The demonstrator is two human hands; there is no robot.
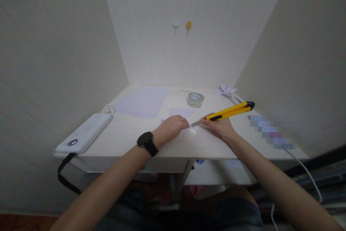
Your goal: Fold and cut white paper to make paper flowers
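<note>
My right hand (220,127) grips a yellow and black utility knife (229,111) near its blade end. The bare blade points left and slightly down, its tip just beside the fingertips of my left hand (173,128). That hand, below a black watch, rests low on the desk with its fingers curled and pressed together; whatever lies under them is hidden. Right behind it lies a small piece of white paper (181,112), partly covered by the hand. A small bright patch shows on the desktop under the blade.
White paper sheets (144,100) lie at the back left, a roll of clear tape (195,100) behind my hands. A folded paper flower (226,90) lies at the back right. A white device (85,133) sits left; a blurred-out object with a cable (273,132) lies right.
</note>
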